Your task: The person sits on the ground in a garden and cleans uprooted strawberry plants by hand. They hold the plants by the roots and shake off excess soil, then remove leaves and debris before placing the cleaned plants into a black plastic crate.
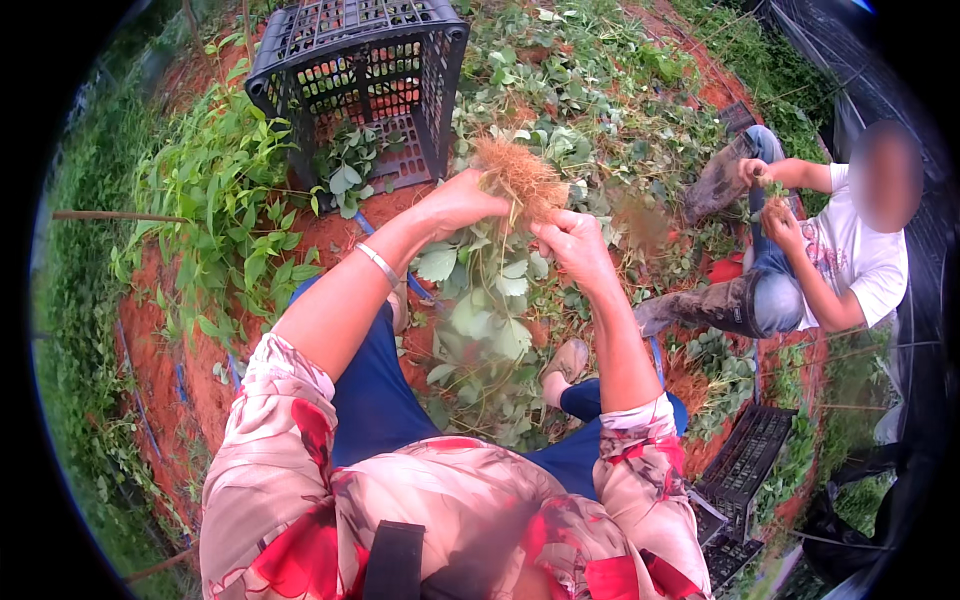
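My left hand grips a bundle of strawberry-like seedlings just below its fibrous brown roots. The root mass points up and away from me, while the green leaves hang down beneath my hands. At the right side of the bundle, my right hand pinches at the lower edge of the roots with thumb and fingers. Whether it holds a single stem there is too small to tell. Between my legs, more leafy plants lie in a loose pile on the ground.
A black plastic crate lies on its side ahead to the left, leafy plants inside. To my right a seated co-worker handles a small rooted plant. Stacked black crates stand at lower right. Tall green plants grow at left.
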A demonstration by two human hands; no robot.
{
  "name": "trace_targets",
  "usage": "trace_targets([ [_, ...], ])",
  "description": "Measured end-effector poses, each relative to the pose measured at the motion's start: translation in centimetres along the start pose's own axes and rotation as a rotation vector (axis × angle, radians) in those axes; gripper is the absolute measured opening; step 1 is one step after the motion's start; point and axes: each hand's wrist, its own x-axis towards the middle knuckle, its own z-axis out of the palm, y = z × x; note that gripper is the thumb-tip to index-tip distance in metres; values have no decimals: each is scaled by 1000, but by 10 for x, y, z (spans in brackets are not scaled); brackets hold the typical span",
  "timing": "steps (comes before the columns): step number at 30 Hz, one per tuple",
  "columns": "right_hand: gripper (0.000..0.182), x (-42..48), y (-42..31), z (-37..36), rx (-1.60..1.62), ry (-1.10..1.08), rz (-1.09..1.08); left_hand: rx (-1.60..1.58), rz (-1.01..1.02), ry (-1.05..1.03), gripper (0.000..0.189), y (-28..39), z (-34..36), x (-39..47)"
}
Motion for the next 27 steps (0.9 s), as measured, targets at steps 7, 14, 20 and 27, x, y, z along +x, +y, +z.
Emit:
trace_targets([
  [7, 18, -8, -12, -10, 111, -63, 123, -24, 62, 47, 28, -1, -4, 4],
  [14, 16, -5, -2, -4, 209, -77, 156, -62, 63, 53, 26, -3, 0, 2],
  [20, 18, 5, 26, 8, -304, 83, -122, 193, 71, 74, 27, -19, 0, 7],
  [27, 27, -33, 149, 43, -930, -126, 201, 566, 347, 316, 32, 13, -23, -15],
])
